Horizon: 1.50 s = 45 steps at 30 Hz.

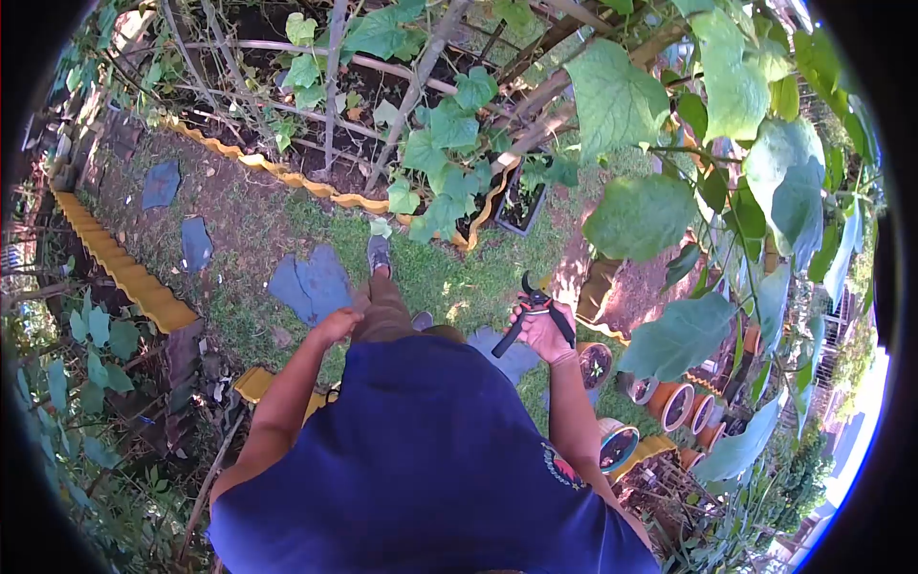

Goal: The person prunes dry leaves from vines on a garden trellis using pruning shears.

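My right hand (545,337) is closed around a pair of pruning shears (535,298). The hooked blade points up and away from me, and the black handles spread apart across the palm. My left hand (337,325) hangs beside my left thigh with its fingers loosely curled in. Nothing shows in it, though the fingertips are small and partly hidden. Large green leaves (684,335) hang to the right of my right hand. Below my hands are grass (430,277) and a flat grey stone slab (311,284).
Wavy yellow edging (277,170) borders the bed ahead, where vines climb a stick trellis (411,96). Another yellow edging strip (124,258) runs along the left. Several plant pots (671,406) stand at the right. A dark planter box (523,199) sits by the bed's corner.
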Each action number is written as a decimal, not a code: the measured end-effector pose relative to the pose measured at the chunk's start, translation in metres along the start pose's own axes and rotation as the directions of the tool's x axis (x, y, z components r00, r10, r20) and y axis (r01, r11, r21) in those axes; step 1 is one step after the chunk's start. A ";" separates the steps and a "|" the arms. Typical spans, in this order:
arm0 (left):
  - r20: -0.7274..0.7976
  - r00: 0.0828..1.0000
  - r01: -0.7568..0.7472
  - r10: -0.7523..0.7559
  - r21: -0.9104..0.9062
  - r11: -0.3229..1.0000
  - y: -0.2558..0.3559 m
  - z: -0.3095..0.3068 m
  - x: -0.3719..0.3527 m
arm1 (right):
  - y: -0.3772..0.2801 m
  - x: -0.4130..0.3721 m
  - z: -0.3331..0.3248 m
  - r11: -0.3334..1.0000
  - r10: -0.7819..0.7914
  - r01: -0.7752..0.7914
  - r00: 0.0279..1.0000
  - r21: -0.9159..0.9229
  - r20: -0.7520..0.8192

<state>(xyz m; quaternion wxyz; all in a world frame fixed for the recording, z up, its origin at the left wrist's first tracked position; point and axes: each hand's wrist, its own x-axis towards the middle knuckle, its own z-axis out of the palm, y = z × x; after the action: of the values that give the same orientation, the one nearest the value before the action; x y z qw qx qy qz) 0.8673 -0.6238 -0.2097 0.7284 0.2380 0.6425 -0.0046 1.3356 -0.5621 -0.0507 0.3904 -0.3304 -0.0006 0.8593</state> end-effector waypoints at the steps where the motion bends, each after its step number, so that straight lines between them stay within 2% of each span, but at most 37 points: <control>1: 0.010 0.997 -0.078 0.077 0.134 0.988 0.009 0.015 -0.016 | 0.003 -0.011 -0.013 0.999 0.011 -0.010 1.000 0.044 -0.005; 4: 0.077 0.924 -0.379 0.375 0.333 0.864 -0.010 0.059 -0.030 | 0.022 -0.035 -0.071 0.978 0.101 -0.134 0.974 -0.159 -0.202; 5: 0.057 0.902 -0.404 0.428 0.460 0.791 -0.014 0.073 -0.039 | 0.033 -0.039 -0.084 0.924 0.093 -0.232 0.908 -0.304 -0.408; 6: 0.046 0.873 -0.420 0.486 0.580 0.698 -0.014 0.085 -0.047 | 0.047 -0.040 -0.104 0.775 0.065 -0.332 0.888 -0.537 -0.455; 7: 0.044 0.838 -0.420 0.544 0.689 0.591 -0.016 0.094 -0.052 | 0.068 -0.037 -0.129 0.563 -0.008 -0.404 0.870 -0.721 -0.493; 8: 0.040 0.842 -0.415 0.537 0.685 0.599 -0.021 0.099 -0.053 | 0.082 -0.038 -0.125 0.361 -0.035 -0.477 0.852 -0.801 -0.523; 9: 0.033 0.848 -0.407 0.529 0.681 0.609 -0.026 0.102 -0.053 | 0.102 -0.035 -0.136 0.251 -0.053 -0.527 0.830 -0.812 -0.555; 10: 0.022 0.852 -0.398 0.523 0.678 0.618 -0.029 0.103 -0.053 | 0.121 -0.030 -0.164 0.072 -0.044 -0.558 0.826 -0.827 -0.562; 11: 0.005 0.862 -0.370 0.507 0.691 0.621 -0.032 0.102 -0.055 | 0.129 -0.028 -0.146 -0.148 -0.061 -0.565 0.825 -0.812 -0.562; 14: -0.026 0.879 -0.314 0.477 0.720 0.619 -0.050 0.099 -0.059 | 0.169 -0.009 -0.153 -0.309 -0.074 -0.543 0.832 -0.781 -0.549; 16: -0.040 0.876 -0.312 0.480 0.713 0.628 -0.078 0.093 -0.052 | 0.179 -0.004 -0.155 -0.322 -0.051 -0.483 0.868 -0.814 -0.494; 19: -0.048 0.739 -0.453 0.672 0.702 0.549 -0.122 0.074 -0.037 | 0.201 0.006 -0.152 -0.390 -0.006 -0.462 0.866 -0.796 -0.499; 21: -0.129 0.750 -0.419 0.648 0.666 0.618 -0.142 0.066 -0.037 | 0.214 0.019 -0.143 -0.450 0.021 -0.459 0.852 -0.766 -0.523; 23: -0.165 0.791 -0.375 0.589 0.629 0.681 -0.142 0.057 -0.037 | 0.210 0.017 -0.099 -0.508 0.038 -0.459 0.834 -0.729 -0.551; 25: -0.162 0.847 -0.319 0.506 0.606 0.729 -0.126 0.047 -0.048 | 0.208 0.012 -0.080 -0.498 0.057 -0.471 0.820 -0.728 -0.569; 28: -0.005 0.934 -0.267 0.358 0.655 0.707 -0.114 0.035 -0.046 | 0.208 0.000 -0.096 -0.464 0.145 -0.408 0.841 -0.786 -0.521; 29: 0.099 0.957 -0.281 0.273 0.548 0.788 -0.122 0.030 -0.038 | 0.203 0.000 -0.095 -0.449 0.188 -0.366 0.853 -0.816 -0.486; 30: 0.207 0.959 -0.269 0.195 0.432 0.861 -0.138 0.024 -0.030 | 0.198 -0.004 -0.094 -0.401 0.265 -0.397 0.813 -0.826 -0.519; 31: 0.319 0.940 -0.227 0.123 0.313 0.922 -0.152 0.025 -0.025 | 0.191 -0.008 -0.084 -0.353 0.348 -0.429 0.765 -0.832 -0.542; 32: 0.445 0.895 -0.095 0.041 0.100 0.990 -0.149 0.027 -0.042 | 0.207 -0.026 -0.127 -0.145 0.506 -0.516 0.694 -0.844 -0.512; 33: 0.567 0.823 0.061 0.008 -0.103 0.993 -0.142 0.030 -0.053 | 0.215 -0.030 -0.174 0.046 0.646 -0.600 0.628 -0.799 -0.434; 35: 0.628 0.778 0.165 0.015 -0.227 0.960 -0.193 0.048 -0.030 | 0.190 -0.036 -0.109 0.135 0.595 -0.521 0.723 -0.843 -0.351; 36: 0.660 0.751 0.224 0.015 -0.277 0.934 -0.211 0.052 -0.019 | 0.187 -0.035 -0.108 0.134 0.600 -0.532 0.715 -0.836 -0.359; 37: 0.652 0.721 -0.126 0.234 -0.209 0.970 -0.215 0.052 -0.006 | 0.181 -0.033 -0.116 0.131 0.601 -0.540 0.710 -0.832 -0.366; 38: 0.666 0.615 -0.460 0.422 -0.132 0.878 -0.216 0.052 0.005 | 0.179 -0.029 -0.130 0.131 0.602 -0.550 0.705 -0.825 -0.375; 40: 0.734 0.599 -0.477 0.320 0.006 0.879 -0.217 0.054 0.027 | 0.189 -0.018 -0.170 0.068 0.668 -0.640 0.599 -0.765 -0.442; 41: 0.744 0.666 -0.166 0.051 0.081 0.983 -0.216 0.057 0.042 | 0.192 -0.007 -0.190 0.029 0.697 -0.678 0.541 -0.735 -0.471; 42: 0.733 0.642 0.165 -0.225 0.154 0.974 -0.215 0.061 0.056 | 0.193 0.005 -0.212 0.129 0.693 -0.704 0.567 -0.698 -0.444; 44: 0.723 0.602 0.036 -0.338 0.399 0.916 -0.153 0.065 0.072 | 0.175 0.048 -0.215 0.320 0.681 -0.740 0.614 -0.591 -0.399; 45: 0.707 0.585 -0.032 -0.396 0.508 0.861 -0.124 0.061 0.090 | 0.165 0.076 -0.213 0.373 0.680 -0.779 0.599 -0.504 -0.423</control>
<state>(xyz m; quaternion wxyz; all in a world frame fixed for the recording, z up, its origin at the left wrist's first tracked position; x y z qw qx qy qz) 0.9010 -0.7282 -0.3328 0.8506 0.3096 0.2523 -0.3421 1.3094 -0.6802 -0.3029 -0.1709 -0.4692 -0.1218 0.8578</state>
